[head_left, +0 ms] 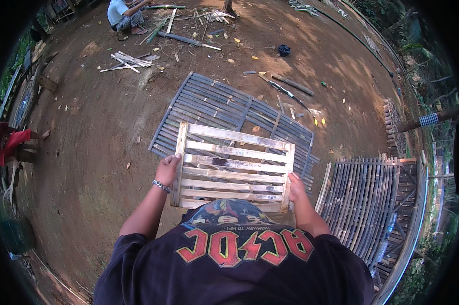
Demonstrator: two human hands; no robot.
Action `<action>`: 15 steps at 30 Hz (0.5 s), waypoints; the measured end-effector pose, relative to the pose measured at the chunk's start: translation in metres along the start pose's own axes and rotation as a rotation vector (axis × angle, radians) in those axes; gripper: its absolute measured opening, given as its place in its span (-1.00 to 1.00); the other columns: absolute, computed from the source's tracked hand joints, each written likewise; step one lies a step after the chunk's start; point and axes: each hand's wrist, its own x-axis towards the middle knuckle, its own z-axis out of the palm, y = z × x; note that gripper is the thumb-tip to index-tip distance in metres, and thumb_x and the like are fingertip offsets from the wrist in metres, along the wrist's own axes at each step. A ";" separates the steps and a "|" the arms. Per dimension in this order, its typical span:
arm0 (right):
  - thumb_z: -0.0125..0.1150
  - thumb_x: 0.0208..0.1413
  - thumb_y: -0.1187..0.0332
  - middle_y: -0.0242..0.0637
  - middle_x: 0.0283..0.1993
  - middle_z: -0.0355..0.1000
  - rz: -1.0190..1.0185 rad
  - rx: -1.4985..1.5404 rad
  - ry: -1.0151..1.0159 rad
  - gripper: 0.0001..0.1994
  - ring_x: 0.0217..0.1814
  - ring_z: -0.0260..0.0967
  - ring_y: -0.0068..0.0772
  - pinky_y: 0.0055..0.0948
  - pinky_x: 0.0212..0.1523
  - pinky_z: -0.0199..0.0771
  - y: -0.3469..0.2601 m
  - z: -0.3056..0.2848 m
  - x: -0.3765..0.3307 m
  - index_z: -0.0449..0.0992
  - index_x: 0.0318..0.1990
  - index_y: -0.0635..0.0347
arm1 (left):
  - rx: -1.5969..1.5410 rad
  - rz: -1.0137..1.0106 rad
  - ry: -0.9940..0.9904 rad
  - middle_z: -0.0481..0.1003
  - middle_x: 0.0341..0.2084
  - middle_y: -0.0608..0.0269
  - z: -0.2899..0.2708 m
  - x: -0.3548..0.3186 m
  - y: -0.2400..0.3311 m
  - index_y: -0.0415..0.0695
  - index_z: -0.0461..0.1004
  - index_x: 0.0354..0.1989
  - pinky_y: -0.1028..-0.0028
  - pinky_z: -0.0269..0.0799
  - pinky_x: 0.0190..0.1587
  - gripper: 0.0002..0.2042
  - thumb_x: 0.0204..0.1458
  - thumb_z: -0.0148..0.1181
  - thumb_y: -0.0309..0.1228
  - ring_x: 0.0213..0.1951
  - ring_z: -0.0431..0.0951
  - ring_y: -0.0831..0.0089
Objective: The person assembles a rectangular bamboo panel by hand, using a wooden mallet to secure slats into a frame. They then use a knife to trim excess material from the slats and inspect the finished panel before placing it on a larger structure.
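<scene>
I hold a pale slatted bamboo panel (234, 165) in front of my body, its several slats running crosswise between two side rails. My left hand (167, 170), with a bracelet at the wrist, is closed round the left rail. On the opposite side my right hand (296, 189) grips the right rail, fingers partly hidden behind it. Beyond and partly beneath the panel in view, a larger dark bamboo slat panel (209, 101) lies on the ground. My shirt hides part of the held panel's near edge.
A bamboo slat bench (359, 198) stands close at right. Ahead lie a long slim tool (285, 91), a dark pole (293, 84), a black bag-like object (284, 50) and split bamboo strips (130, 62). One person (123, 15) sits far left; another, in red (13, 142), is at left.
</scene>
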 end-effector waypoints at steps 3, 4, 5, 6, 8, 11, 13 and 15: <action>0.07 0.35 0.28 -0.22 -0.09 0.53 -0.003 -0.010 -0.022 -0.70 -0.13 0.53 -0.29 -0.21 -0.08 0.59 -0.003 0.012 -0.005 0.46 0.11 0.24 | 0.002 -0.018 0.027 0.62 -0.42 0.29 0.002 -0.017 0.014 -0.21 0.56 -0.24 0.55 0.40 -0.25 -0.69 0.28 0.14 -0.17 -0.39 0.50 0.64; 0.06 0.35 0.29 -0.21 -0.07 0.53 0.006 -0.011 -0.019 -0.70 -0.11 0.53 -0.28 -0.21 -0.07 0.59 -0.004 0.016 -0.004 0.46 0.12 0.25 | 0.033 -0.017 0.066 0.63 -0.41 0.28 0.002 -0.018 0.014 -0.21 0.56 -0.27 0.54 0.40 -0.26 -0.67 0.30 0.11 -0.16 -0.41 0.50 0.62; 0.06 0.35 0.30 -0.21 -0.06 0.53 0.017 -0.013 -0.015 -0.69 -0.09 0.53 -0.28 -0.21 -0.05 0.58 -0.005 0.018 -0.005 0.45 0.13 0.25 | 0.109 -0.020 0.101 0.63 -0.41 0.28 0.004 -0.022 0.019 -0.22 0.56 -0.28 0.54 0.39 -0.26 -0.66 0.30 0.09 -0.15 -0.41 0.50 0.62; 0.06 0.35 0.30 -0.20 -0.01 0.53 -0.010 0.006 -0.059 -0.67 -0.05 0.52 -0.26 -0.20 -0.01 0.57 -0.005 0.020 -0.003 0.43 0.17 0.26 | 0.183 -0.021 0.136 0.63 -0.41 0.28 0.008 -0.027 0.028 -0.22 0.56 -0.30 0.54 0.39 -0.27 -0.65 0.31 0.08 -0.14 -0.41 0.50 0.62; 0.07 0.34 0.31 -0.19 0.00 0.53 0.013 0.003 -0.029 -0.66 -0.03 0.52 -0.27 -0.20 0.02 0.56 -0.008 0.028 -0.002 0.42 0.19 0.26 | 0.271 0.003 0.205 0.60 -0.45 0.30 0.011 -0.029 0.033 -0.24 0.56 -0.33 0.53 0.37 -0.31 -0.62 0.32 0.06 -0.14 -0.44 0.46 0.63; 0.09 0.35 0.30 -0.22 -0.02 0.54 0.031 -0.009 -0.018 -0.67 -0.04 0.52 -0.31 -0.23 -0.01 0.56 -0.015 0.042 -0.004 0.45 0.16 0.27 | 0.292 0.052 0.270 0.56 -0.53 0.34 0.008 -0.026 0.022 -0.25 0.56 -0.39 0.49 0.33 -0.39 -0.60 0.32 0.04 -0.15 -0.50 0.39 0.63; 0.09 0.36 0.27 -0.24 -0.04 0.54 -0.007 -0.050 -0.041 -0.67 -0.04 0.50 -0.37 -0.30 0.00 0.52 -0.017 0.048 -0.003 0.47 0.13 0.29 | 0.285 0.063 0.284 0.55 -0.55 0.35 -0.001 -0.021 0.016 -0.23 0.55 -0.42 0.47 0.30 -0.41 -0.59 0.32 0.05 -0.13 -0.51 0.37 0.63; 0.09 0.36 0.24 -0.24 -0.04 0.54 -0.070 -0.093 -0.027 -0.66 -0.03 0.48 -0.41 -0.34 0.02 0.48 -0.015 0.044 0.004 0.47 0.12 0.30 | 0.274 0.075 0.292 0.47 -0.60 0.40 0.007 -0.018 0.016 -0.18 0.53 -0.46 0.45 0.27 -0.43 -0.59 0.32 0.05 -0.12 -0.53 0.32 0.63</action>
